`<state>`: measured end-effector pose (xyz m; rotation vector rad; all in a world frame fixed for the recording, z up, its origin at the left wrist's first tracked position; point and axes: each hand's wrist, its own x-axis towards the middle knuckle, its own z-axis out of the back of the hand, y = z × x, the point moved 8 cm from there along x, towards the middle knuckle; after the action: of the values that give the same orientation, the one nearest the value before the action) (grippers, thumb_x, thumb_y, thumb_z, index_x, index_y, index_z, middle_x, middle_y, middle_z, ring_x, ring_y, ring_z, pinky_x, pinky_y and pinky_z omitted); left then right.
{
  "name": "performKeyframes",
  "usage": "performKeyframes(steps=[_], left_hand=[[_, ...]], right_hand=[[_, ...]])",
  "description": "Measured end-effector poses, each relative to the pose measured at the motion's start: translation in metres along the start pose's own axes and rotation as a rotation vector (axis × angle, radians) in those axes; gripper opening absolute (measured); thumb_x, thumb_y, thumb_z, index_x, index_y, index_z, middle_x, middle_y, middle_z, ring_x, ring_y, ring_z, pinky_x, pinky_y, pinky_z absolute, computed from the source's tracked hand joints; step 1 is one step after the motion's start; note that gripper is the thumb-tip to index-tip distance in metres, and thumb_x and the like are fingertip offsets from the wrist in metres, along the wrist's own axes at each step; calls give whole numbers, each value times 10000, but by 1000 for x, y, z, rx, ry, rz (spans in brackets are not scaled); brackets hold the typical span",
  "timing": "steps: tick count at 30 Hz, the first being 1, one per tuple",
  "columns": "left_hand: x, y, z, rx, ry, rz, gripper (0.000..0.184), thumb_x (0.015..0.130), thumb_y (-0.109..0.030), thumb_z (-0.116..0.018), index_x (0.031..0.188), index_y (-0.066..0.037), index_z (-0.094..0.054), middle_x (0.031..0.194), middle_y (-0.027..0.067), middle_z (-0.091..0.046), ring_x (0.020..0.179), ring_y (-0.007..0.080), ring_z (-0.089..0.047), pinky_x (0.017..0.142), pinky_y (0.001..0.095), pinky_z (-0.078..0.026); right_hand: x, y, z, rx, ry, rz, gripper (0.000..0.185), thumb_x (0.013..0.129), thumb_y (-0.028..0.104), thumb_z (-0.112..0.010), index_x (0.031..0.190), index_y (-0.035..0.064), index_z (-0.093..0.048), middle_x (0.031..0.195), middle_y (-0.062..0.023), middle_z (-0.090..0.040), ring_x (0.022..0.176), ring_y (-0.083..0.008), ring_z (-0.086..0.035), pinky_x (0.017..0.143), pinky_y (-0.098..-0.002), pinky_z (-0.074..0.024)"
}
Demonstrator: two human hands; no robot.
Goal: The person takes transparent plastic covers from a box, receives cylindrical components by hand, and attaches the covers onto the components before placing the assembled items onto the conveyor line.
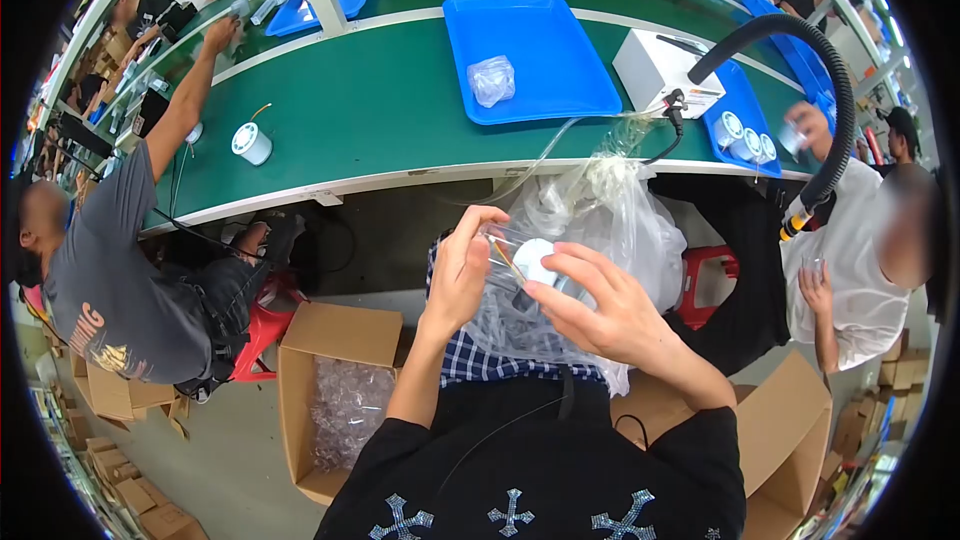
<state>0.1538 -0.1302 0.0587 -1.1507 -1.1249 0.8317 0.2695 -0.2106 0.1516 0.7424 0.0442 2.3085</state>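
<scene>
Over my lap, my left hand (458, 280) has its fingers curled round a clear plastic cover (503, 236). My right hand (618, 312) grips a white cylindrical part (535, 258) between thumb and fingers. Thin coloured wires (506, 258) run between the two hands, beside the white part. Whether the part sits inside the clear cover or just against it, I cannot tell. Below and beyond my hands lies a large clear plastic bag (625, 215), spread over my lap and up to the bench edge.
A blue tray (555, 55) holding a crumpled clear piece (491, 81) lies on the green bench (345, 90). Right of it stand a white box (665, 75) and a black hose (835, 70). A white wired part (251, 143) stands left. Cardboard boxes (340, 325) flank me; co-workers sit either side.
</scene>
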Motion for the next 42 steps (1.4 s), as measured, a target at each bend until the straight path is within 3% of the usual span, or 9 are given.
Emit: performKeyframes(steps=[3, 4, 7, 10, 15, 18, 30, 37, 42], left_hand=[[-12, -15, -17, -342, 244, 56, 717, 742, -582, -566, 1209, -65, -399, 1015, 59, -478, 747, 96, -483, 627, 229, -417], [-11, -19, -17, -295, 343, 3, 795, 638, -407, -749, 1246, -81, -355, 1077, 60, -434, 788, 87, -464, 686, 233, -423], [-18, -28, -17, -295, 449, 158, 752, 574, -98, -791, 1211, -76, -392, 1056, 44, -452, 782, 81, -455, 682, 222, -407], [-11, -35, -18, -324, 451, 79, 716, 588, -82, -781, 1195, -68, -402, 1052, 37, -457, 757, 76, -445, 657, 221, -400], [-11, -40, -28, -387, 526, 9, 734, 587, -105, -799, 1193, -41, -389, 1120, 60, -451, 1081, 161, -448, 910, 302, -364], [-18, -44, -46, -358, 590, -11, 785, 573, -160, -828, 1203, -30, -378, 1165, 86, -425, 1138, 181, -406, 940, 309, -338], [-23, -46, -34, -194, 535, -67, 840, 542, -240, -847, 1213, -28, -387, 1180, 99, -404, 1126, 210, -427, 942, 320, -348], [-19, -41, -37, -232, 519, -24, 831, 549, -243, -846, 1208, -27, -388, 1166, 94, -418, 1114, 212, -439, 935, 323, -354], [-18, -42, -39, -237, 503, -38, 795, 563, -230, -838, 1197, -32, -401, 1167, 94, -418, 1117, 217, -433, 936, 325, -348]], right_hand=[[-8, -1, 7, 130, -62, 3, 578, 631, 56, -734, 1151, -1, -489, 1096, -155, -461, 1036, -347, -515, 790, -386, -492], [-13, -3, 12, 193, -129, -21, 598, 645, 70, -740, 1166, -44, -467, 1107, -171, -446, 1051, -358, -508, 805, -390, -491], [-21, -2, 11, 285, -171, -37, 655, 675, 137, -751, 1195, -93, -426, 1118, -197, -422, 1065, -371, -498, 841, -402, -480], [-25, 0, 15, 307, -254, -51, 684, 679, 189, -756, 1208, -84, -418, 1116, -202, -422, 1058, -365, -501, 845, -411, -475], [-28, 1, 13, 297, -390, 12, 752, 680, 257, -755, 1244, -68, -379, 1118, -209, -421, 1036, -351, -509, 853, -433, -466], [-30, -2, 10, 471, -514, -21, 741, 628, 223, -785, 1198, -86, -426, 1155, -212, -420, 1065, -349, -501, 909, -419, -431], [-15, -7, 12, 467, -301, -130, 791, 607, 257, -785, 1196, -130, -426, 1260, -264, -379, 1147, -338, -450, 941, -367, -404], [-22, -13, 4, 491, -375, -136, 775, 610, 242, -783, 1196, -122, -431, 1289, -257, -339, 1151, -341, -443, 944, -370, -402], [-24, -20, -3, 602, -310, -165, 704, 661, 241, -757, 1234, -32, -453, 1304, -242, -330, 1114, -312, -473, 870, -362, -445]])
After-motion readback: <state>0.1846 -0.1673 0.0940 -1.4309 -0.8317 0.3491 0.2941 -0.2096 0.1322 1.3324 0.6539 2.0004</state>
